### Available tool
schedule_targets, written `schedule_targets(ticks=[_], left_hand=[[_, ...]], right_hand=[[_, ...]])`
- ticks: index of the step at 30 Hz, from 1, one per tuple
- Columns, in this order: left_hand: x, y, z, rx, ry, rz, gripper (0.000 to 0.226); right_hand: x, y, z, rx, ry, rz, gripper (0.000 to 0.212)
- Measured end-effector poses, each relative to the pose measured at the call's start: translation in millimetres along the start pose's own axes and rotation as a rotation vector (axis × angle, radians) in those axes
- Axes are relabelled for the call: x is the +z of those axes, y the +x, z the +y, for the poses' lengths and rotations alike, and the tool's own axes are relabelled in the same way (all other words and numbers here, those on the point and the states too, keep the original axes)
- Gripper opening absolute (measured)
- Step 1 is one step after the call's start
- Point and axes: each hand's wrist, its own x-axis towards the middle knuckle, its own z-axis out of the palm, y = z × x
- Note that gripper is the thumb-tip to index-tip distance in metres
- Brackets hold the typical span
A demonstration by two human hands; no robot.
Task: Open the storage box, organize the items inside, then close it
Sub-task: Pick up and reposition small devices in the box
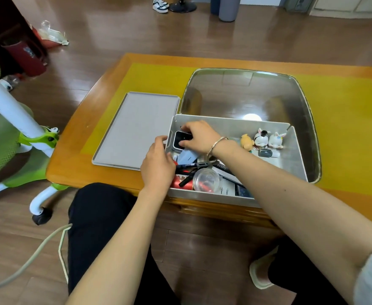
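Head view: storage box sits open at the surface's near edge, lid flat beside it on the left. Our right hand curls over a small black-faced gadget in the box's far left corner; left hand grips the left wall. We judge the box light, stiff plastic; take it by the walls. Figurines look fragile. Writing too small to read.
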Motion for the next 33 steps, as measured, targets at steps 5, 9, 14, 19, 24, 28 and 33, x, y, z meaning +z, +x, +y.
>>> schedule_targets(ticks=[5, 9, 14, 19, 24, 28, 33], left_hand=[[1.0, 0.5, -0.5, -0.015, 0.026, 0.033, 0.031], [2.1, 0.5, -1.3, -0.024, 0.029, 0.037, 0.029], [1.9, 0.3, -2.6, -0.028, 0.004, 0.037, 0.027], [1.2, 1.6, -1.5, -0.025, 0.005, 0.016, 0.028], [0.6, 2.2, -2.7, -0.014, 0.001, 0.005, 0.031], [1.5, 4.3, -4.1, 0.029, 0.035, 0.008, 0.04], [-3.4, 1.1, 5.5, 0.257, 0.266, 0.136, 0.055]], right_hand=[[15.3, 22.3, -14.8, 0.05, -0.228, -0.051, 0.051], [23.1, 29.3, -17.8, 0.061, -0.275, -0.04, 0.054], [13.7, 21.0, -11.7, 0.011, -0.067, 0.124, 0.046], [-13.3, -8.0, 0.7, -0.036, 0.252, 0.29, 0.066], [-27.6, -52.7, 25.1, 0.016, 0.567, 0.39, 0.05], [-41.1, -88.6, 52.7, 0.088, 0.738, 0.553, 0.036], [-51.9, -129.6, 102.9, 0.231, 0.731, 0.753, 0.028]])
